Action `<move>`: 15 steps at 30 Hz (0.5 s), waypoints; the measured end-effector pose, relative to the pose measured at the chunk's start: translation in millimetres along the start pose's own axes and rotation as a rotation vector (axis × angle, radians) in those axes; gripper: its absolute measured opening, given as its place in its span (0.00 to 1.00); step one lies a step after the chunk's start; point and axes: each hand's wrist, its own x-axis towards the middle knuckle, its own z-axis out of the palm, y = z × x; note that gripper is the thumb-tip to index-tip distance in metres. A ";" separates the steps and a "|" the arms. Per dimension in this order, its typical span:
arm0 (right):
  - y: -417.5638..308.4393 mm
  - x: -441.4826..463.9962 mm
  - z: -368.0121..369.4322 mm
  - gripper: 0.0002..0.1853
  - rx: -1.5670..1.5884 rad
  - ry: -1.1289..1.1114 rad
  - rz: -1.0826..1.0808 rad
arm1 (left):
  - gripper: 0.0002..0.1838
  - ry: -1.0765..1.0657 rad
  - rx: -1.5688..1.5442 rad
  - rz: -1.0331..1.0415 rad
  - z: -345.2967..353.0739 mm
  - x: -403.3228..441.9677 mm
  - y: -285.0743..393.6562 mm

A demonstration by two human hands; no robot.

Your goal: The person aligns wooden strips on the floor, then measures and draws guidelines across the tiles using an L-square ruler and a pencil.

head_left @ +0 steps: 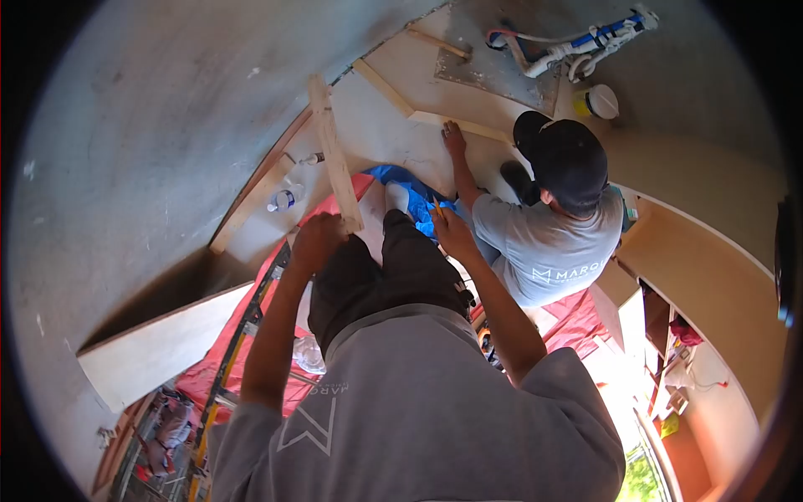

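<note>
My left hand [320,240] is closed round the near end of a pale wooden strip [333,151], which stretches away from me toward the grey wall. In my right hand [454,234] is a thin yellow-orange pencil [437,207], pinched with its end pointing up and away. Both hands are in front of my dark trousers [368,280], a little apart. Blue plastic sheeting [418,205] lies just beyond my right hand. Left of the strip, a clear plastic bottle [283,201] rests on the light surface.
A co-worker in a cap [569,167] crouches at right, one hand [453,138] by a wooden batten [464,125]. A ladder [242,335] stands at left over red sheeting [209,368]. Pipes [577,46] and a white tub [600,102] are at upper right.
</note>
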 end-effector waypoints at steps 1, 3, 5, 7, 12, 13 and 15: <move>-9.3 -8.7 3.0 0.17 0.097 -0.017 0.045 | 0.23 -0.001 0.002 0.043 -6.0 5.4 -1.6; -12.7 41.1 -48.9 0.16 0.163 0.058 0.059 | 0.22 0.053 -0.027 0.179 -1.3 110.1 10.2; -9.2 49.0 -53.0 0.16 0.224 0.113 0.073 | 0.22 0.037 -0.005 0.242 -6.7 153.6 16.6; -5.5 70.7 -48.2 0.14 0.203 0.209 0.064 | 0.24 0.031 0.030 0.265 -11.4 195.1 12.4; 51.7 139.8 -30.0 0.14 -0.108 0.557 -0.173 | 0.25 -0.007 0.091 0.355 -20.4 295.8 -1.3; 58.7 150.6 -30.8 0.14 -0.193 0.628 -0.219 | 0.24 -0.018 0.110 0.386 -20.2 318.0 -7.6; 71.2 162.7 -32.5 0.16 -0.168 0.688 -0.135 | 0.24 -0.044 0.118 0.408 -13.4 360.3 -16.3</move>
